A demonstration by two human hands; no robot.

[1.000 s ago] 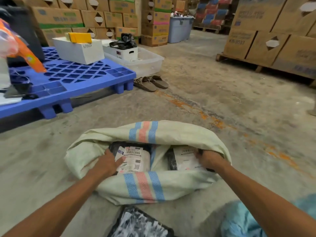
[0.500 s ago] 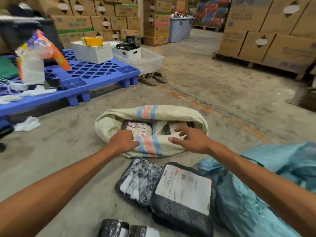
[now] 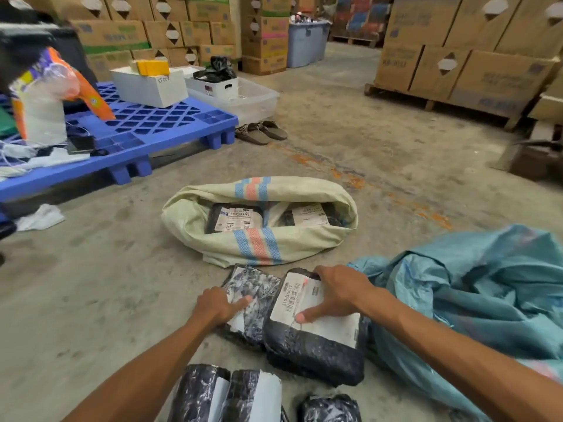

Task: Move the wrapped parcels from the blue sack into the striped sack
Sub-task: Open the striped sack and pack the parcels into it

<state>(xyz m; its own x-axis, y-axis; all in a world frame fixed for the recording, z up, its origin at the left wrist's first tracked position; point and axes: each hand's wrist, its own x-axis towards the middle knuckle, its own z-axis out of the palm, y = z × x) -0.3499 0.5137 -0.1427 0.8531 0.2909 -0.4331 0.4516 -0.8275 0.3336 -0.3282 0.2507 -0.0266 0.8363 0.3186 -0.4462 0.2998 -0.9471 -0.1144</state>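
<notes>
Left hand (image 3: 221,307): clamped on the black-and-white wrapped parcel (image 3: 260,284), on the concrete floor (image 3: 91,284).
Right hand (image 3: 339,292): gripping the black white-labelled wrapped parcel (image 3: 313,351) beside it.
Cream striped woven sack (image 3: 259,248): just ahead of you, open.

The striped sack (image 3: 259,248), cream with blue and pink bands, lay open on the floor, its mouth rolled down; two black parcels (image 3: 234,220) with white labels lay flat inside, side by side; the blue sack (image 3: 472,300) lay crumpled near its right; before them a mottled parcel (image 3: 259,287) touched a bigger parcel (image 3: 313,351), black with a white label; three more parcels (image 3: 256,394) lay nearest.
</notes>
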